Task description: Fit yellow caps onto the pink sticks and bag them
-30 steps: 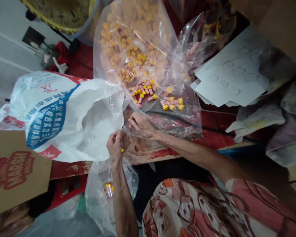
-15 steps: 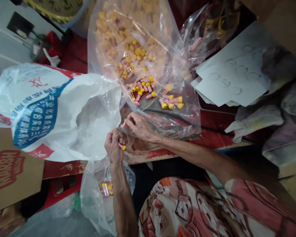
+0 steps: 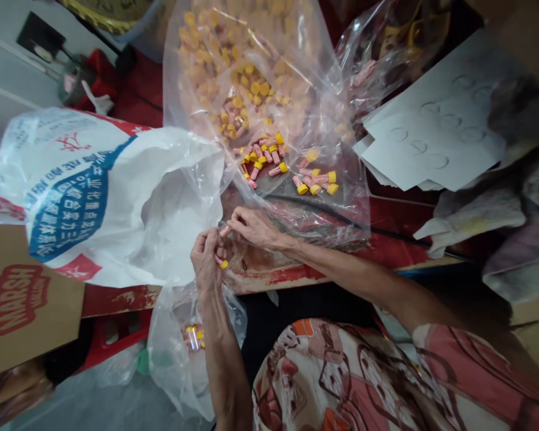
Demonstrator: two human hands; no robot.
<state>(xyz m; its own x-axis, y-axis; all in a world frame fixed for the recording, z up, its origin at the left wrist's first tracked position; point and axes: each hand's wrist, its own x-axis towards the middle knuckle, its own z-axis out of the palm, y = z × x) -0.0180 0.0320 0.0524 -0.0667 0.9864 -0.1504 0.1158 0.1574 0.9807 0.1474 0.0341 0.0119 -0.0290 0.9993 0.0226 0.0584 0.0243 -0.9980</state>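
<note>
My left hand [image 3: 205,254] is closed, with a small pink tube with a yellow cap [image 3: 221,261] sticking out from under its fingers. Right beside it, my right hand [image 3: 255,227] pinches another small pinkish tube [image 3: 225,229] between thumb and fingers; its end meets the left fingertips. Whether that tube bears a cap I cannot tell. Just beyond the hands, several loose yellow-capped tubes [image 3: 276,169] lie at the mouth of a big clear plastic bag [image 3: 305,48], which holds many more. On the left gapes a white printed sack [image 3: 175,179], its inside pale.
Below my left forearm hangs a clear bag [image 3: 170,359] with a few capped tubes. A cardboard box [image 3: 58,305] stands at left. To the right lie white paper sheets [image 3: 431,131] and a crumpled cloth [image 3: 476,215]. A black cable [image 3: 314,206] crosses the worn red tabletop [image 3: 291,274].
Both hands stay together in nearly the same spot, with the fingers shifting slightly around the pinched tube. The whole view has shifted a little.
</note>
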